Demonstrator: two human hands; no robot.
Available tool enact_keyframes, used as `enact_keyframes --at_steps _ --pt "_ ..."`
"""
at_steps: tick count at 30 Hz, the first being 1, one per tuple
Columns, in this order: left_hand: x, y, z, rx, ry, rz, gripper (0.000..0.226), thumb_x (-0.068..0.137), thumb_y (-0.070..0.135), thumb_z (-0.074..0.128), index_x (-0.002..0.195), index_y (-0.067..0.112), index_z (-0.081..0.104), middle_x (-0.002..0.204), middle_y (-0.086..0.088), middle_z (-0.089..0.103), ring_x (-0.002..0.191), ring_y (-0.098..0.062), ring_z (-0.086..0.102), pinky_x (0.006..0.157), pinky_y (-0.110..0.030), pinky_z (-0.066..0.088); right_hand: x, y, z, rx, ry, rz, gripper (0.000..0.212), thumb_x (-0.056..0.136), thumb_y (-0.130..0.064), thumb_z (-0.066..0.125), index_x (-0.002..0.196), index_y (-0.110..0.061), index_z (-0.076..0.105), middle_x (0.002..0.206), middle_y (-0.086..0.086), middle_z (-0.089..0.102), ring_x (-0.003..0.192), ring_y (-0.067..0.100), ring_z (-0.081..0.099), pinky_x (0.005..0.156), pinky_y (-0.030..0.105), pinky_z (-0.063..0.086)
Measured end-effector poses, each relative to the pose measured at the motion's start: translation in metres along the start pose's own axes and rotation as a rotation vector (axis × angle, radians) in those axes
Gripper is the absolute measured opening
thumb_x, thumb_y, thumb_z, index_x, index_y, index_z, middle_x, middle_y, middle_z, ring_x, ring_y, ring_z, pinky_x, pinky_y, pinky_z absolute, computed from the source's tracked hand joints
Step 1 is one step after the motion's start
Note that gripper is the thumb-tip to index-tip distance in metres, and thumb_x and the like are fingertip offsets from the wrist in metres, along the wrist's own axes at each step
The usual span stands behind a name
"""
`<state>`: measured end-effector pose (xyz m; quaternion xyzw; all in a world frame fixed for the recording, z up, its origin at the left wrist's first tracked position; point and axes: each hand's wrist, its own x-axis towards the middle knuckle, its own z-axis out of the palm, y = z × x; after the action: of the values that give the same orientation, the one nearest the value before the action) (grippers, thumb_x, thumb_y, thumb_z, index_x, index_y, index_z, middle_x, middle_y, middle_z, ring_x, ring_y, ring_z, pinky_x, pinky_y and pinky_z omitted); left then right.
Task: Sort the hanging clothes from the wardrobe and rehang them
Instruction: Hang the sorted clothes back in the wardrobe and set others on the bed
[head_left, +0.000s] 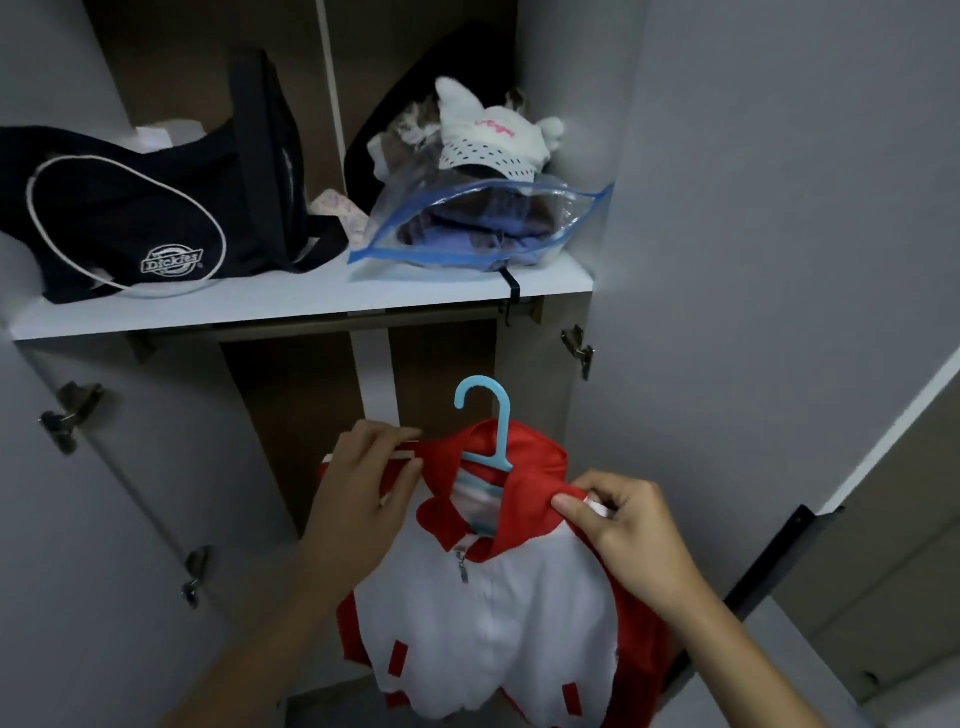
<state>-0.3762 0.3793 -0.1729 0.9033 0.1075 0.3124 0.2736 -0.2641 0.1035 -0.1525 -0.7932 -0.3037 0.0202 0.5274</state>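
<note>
a person's left hand (371, 480) pinches the left shoulder of a small red-and-white zip-front jacket (488, 613), thumb and fingers closed on the white-piped seam, while the right hand (621, 535) pinches the red fabric at the right shoulder. between the two hands, the light blue plastic hanger (485, 426) sits inside the collar, its hook rising above the jacket, with the opening toward the left hand. the dark hanging rail (332, 325) lies above the hook, running left to right just under the white wardrobe shelf (311, 301), so the coming move looks like a lift straight up and over the rail. both hands stand about equally near. below the rail the wardrobe bay is open, with no other garment in view; door hinges flank it on both sides.
</note>
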Motion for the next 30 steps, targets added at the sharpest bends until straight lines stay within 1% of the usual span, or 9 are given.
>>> enact_keyframes --at_steps 2,5,9,13,16,20,23,26,30 --pt "0.011 0.002 0.014 -0.073 -0.026 0.036 0.047 0.103 0.056 0.044 0.137 0.027 0.060 0.139 0.009 0.053 0.128 -0.004 0.048 0.107 -0.030 0.044 0.013 0.001 0.012 0.001 0.047 0.025 0.024 0.093 -0.021 0.079 0.073 -0.011 0.068 0.063 0.010 0.059 0.059 0.011 0.047 0.058 0.041 0.043" --pt "0.026 0.000 0.032 0.020 -0.122 0.173 0.056 0.103 0.061 0.035 0.146 0.032 0.054 0.152 0.013 0.042 0.139 0.004 0.029 0.116 -0.021 0.032 0.031 0.001 0.027 0.028 0.109 0.062 0.023 0.093 -0.019 0.078 0.073 -0.012 0.069 0.065 0.016 0.061 0.060 0.015 0.049 0.060 0.046 0.045" --pt "0.053 -0.005 0.050 -0.099 -0.169 0.134 0.061 0.101 0.066 0.034 0.155 0.039 0.042 0.161 0.019 0.024 0.145 0.009 0.017 0.111 -0.014 0.023 0.052 0.000 0.044 0.058 0.170 0.072 0.021 0.094 -0.019 0.077 0.073 -0.016 0.073 0.068 0.012 0.067 0.060 0.025 0.057 0.064 0.050 0.049" --pt "0.081 -0.003 0.063 -0.150 -0.140 0.098 0.066 0.099 0.069 0.033 0.152 0.034 0.048 0.159 0.014 0.029 0.142 0.008 0.017 0.107 -0.011 0.018 0.069 0.008 0.059 0.062 0.197 0.075 0.021 0.095 -0.023 0.076 0.075 -0.016 0.073 0.069 0.008 0.070 0.068 0.036 0.064 0.066 0.050 0.053" --pt "0.094 -0.001 0.076 -0.151 -0.112 0.085 0.065 0.099 0.067 0.034 0.147 0.030 0.056 0.155 0.010 0.036 0.142 -0.002 0.027 0.105 -0.010 0.020 0.078 0.020 0.063 0.061 0.212 0.070 0.020 0.095 -0.029 0.075 0.078 -0.018 0.073 0.072 0.007 0.072 0.072 0.035 0.068 0.069 0.051 0.055" --pt "0.107 -0.002 0.099 -0.176 -0.116 0.016 0.064 0.098 0.067 0.028 0.132 0.029 0.067 0.147 0.010 0.043 0.135 -0.002 0.033 0.098 -0.009 0.025 0.087 0.041 0.063 0.084 0.225 0.109 0.019 0.093 -0.030 0.077 0.076 -0.022 0.073 0.068 0.005 0.071 0.069 0.033 0.068 0.069 0.051 0.056" --pt "0.116 -0.007 0.120 -0.195 -0.095 0.002 0.047 0.103 0.058 0.037 0.117 0.029 0.072 0.137 0.013 0.046 0.127 -0.003 0.038 0.097 -0.011 0.028 0.092 0.053 0.065 0.101 0.243 0.137 0.019 0.093 -0.024 0.077 0.074 -0.023 0.074 0.067 0.003 0.071 0.068 0.032 0.068 0.069 0.049 0.056" --pt "0.128 -0.017 0.146 -0.191 -0.052 -0.003 0.032 0.105 0.048 0.049 0.106 0.027 0.073 0.126 0.018 0.047 0.120 -0.004 0.041 0.096 -0.018 0.034 0.101 0.067 0.069 0.103 0.254 0.166 0.019 0.093 -0.021 0.077 0.074 -0.023 0.075 0.066 0.003 0.072 0.067 0.030 0.069 0.068 0.047 0.057" --pt "0.152 -0.044 0.185 -0.219 -0.055 -0.015 0.047 0.097 0.068 0.041 0.100 0.033 0.072 0.140 0.011 0.052 0.128 -0.017 0.048 0.098 -0.034 0.048 0.126 0.094 0.081 0.071 0.292 0.178 0.017 0.093 -0.022 0.077 0.076 -0.024 0.076 0.069 0.000 0.073 0.068 0.027 0.070 0.070 0.049 0.057"
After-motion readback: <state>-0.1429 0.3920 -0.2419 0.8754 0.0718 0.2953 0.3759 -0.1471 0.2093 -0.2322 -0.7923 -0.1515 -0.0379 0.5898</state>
